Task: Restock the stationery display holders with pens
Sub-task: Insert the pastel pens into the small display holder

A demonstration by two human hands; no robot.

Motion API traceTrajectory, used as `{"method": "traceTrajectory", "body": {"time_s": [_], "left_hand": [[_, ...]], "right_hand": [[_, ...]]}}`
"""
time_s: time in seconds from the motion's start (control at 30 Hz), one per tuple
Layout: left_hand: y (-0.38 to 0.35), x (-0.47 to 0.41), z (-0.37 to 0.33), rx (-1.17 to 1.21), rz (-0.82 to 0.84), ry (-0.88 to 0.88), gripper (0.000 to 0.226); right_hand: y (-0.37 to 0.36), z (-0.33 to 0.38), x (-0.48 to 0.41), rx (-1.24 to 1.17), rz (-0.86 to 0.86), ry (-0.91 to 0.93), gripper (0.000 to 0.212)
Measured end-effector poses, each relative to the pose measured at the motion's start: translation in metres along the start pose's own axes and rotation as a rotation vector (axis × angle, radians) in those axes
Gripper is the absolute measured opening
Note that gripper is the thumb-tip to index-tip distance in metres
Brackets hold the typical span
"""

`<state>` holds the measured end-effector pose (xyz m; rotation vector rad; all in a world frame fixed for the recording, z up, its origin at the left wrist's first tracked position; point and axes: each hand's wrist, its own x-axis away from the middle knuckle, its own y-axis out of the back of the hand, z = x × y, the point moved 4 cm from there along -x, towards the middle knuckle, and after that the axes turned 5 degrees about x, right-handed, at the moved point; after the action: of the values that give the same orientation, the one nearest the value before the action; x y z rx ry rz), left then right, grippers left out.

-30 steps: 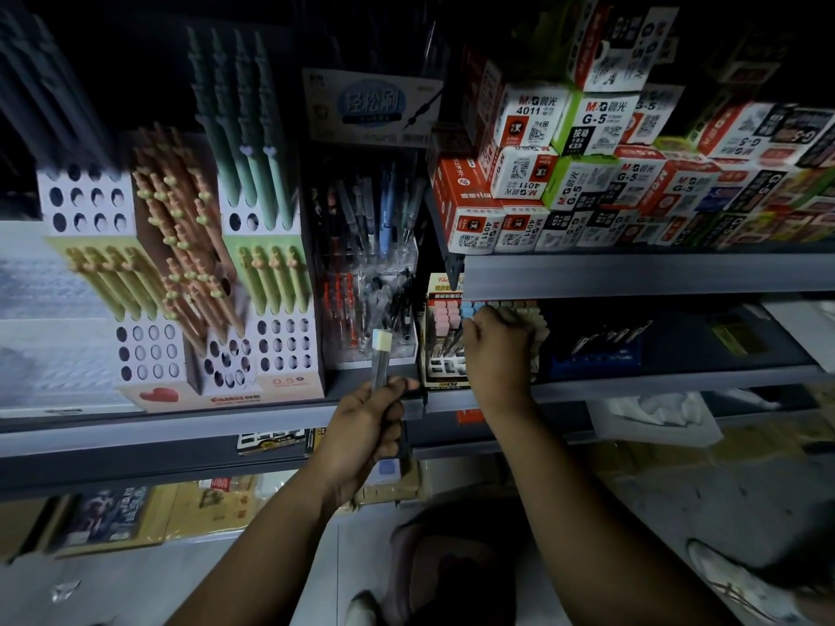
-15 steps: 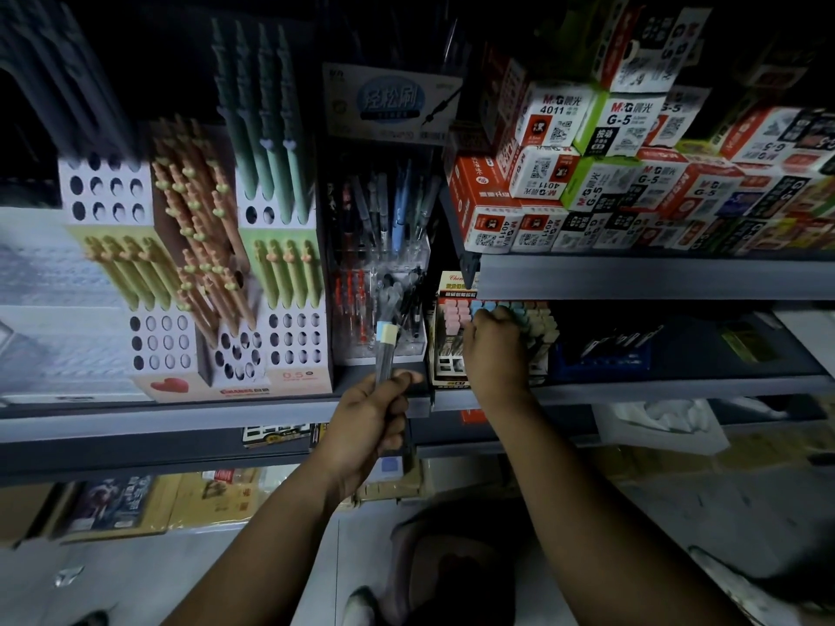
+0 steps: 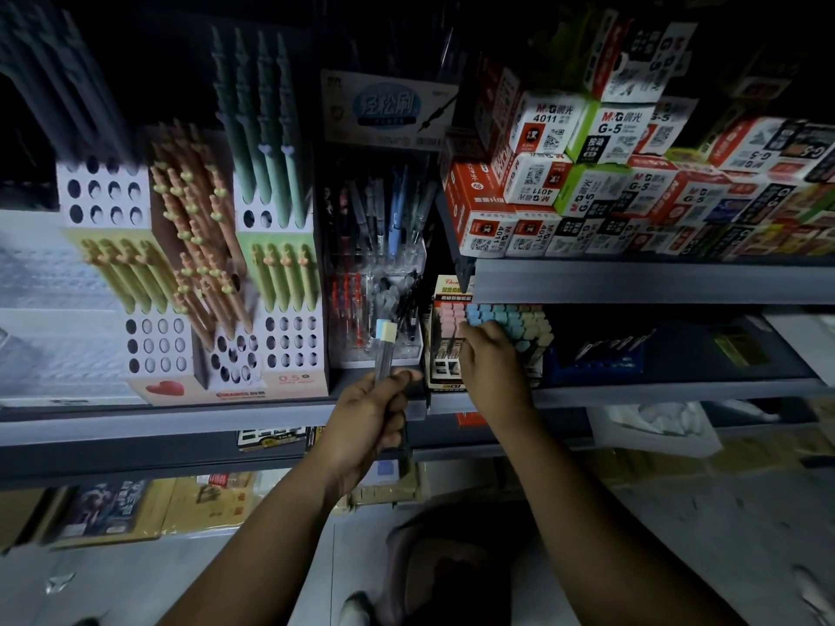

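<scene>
Movement over the last second is slight. Our left hand (image 3: 370,417) keeps fingers and thumb closed round a small bundle of pens (image 3: 385,350), held upright above the fist. Two caps, blue and cream, now show at its top where only the cream one showed before. Our right hand (image 3: 490,368) stays at the display box (image 3: 445,365) just right of that bundle, fingers bent in among the pastel caps, its back toward us. We cannot tell whether it pinches a pen or only parts the rows. We judge this box is partway stocked, with the spare pens waiting in the left hand.

Room is tight. Directly above the right hand the upper shelf (image 3: 632,282) overhangs the box, so pens probably have to go in at a slant from the front. Just beyond the left hand's bundle stands a clear holder (image 3: 409,350), full and near enough to knock. Both wrists cross the shelf lip (image 3: 180,422); open space lies only back toward us.
</scene>
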<state>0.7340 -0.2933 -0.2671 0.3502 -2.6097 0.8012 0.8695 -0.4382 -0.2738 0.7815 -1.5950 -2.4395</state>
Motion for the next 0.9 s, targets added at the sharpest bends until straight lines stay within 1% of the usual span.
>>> {"method": "traceTrajectory", "body": {"time_s": [0.07,0.2,0.3,0.33,0.37,0.43,0.47,0.5,0.63,0.73,0.77,0.83,0.9], "left_hand": [[-0.002,-0.001,0.0,-0.018,0.004,-0.005,0.019],[-0.005,-0.006,0.0,-0.037,0.011,-0.016,0.018],[-0.008,-0.008,-0.001,-0.031,0.032,-0.013,0.018],[-0.01,-0.008,-0.002,-0.034,0.047,-0.01,0.018],[-0.011,-0.008,-0.002,-0.044,0.063,-0.008,0.019],[-0.015,-0.008,-0.003,-0.083,0.094,-0.014,0.022],[-0.017,-0.008,-0.003,-0.105,0.098,-0.02,0.024],[-0.019,-0.009,-0.003,-0.124,0.091,-0.025,0.025],[-0.025,-0.016,0.001,-0.181,0.05,-0.041,0.033],[-0.035,-0.016,0.006,-0.239,0.068,-0.049,0.04],[-0.039,-0.015,0.009,-0.268,0.075,-0.045,0.039],[-0.045,-0.014,0.012,-0.301,0.088,-0.032,0.029],[-0.047,-0.013,0.015,-0.279,0.114,-0.006,0.024]], "right_hand": [[0.001,-0.003,0.006,-0.075,-0.001,-0.001,0.038],[0.007,-0.007,0.012,-0.191,0.025,-0.061,0.048],[0.012,-0.01,0.013,-0.222,0.031,-0.212,0.059],[0.015,-0.01,0.014,-0.263,0.03,-0.256,0.058],[0.016,-0.009,0.015,-0.338,0.036,-0.285,0.052],[0.018,-0.004,0.017,-0.553,0.079,-0.332,0.027],[0.021,0.0,0.016,-0.623,0.104,-0.336,0.014],[0.026,0.004,0.016,-0.657,0.125,-0.319,0.007],[0.045,0.021,0.014,-0.802,0.178,-0.243,0.015],[0.055,0.027,0.015,-0.904,0.199,-0.246,0.005],[0.055,0.026,0.016,-0.913,0.195,-0.253,0.004],[0.058,0.02,0.018,-0.918,0.205,-0.276,0.006],[0.06,0.014,0.023,-0.918,0.231,-0.302,0.013]]}}
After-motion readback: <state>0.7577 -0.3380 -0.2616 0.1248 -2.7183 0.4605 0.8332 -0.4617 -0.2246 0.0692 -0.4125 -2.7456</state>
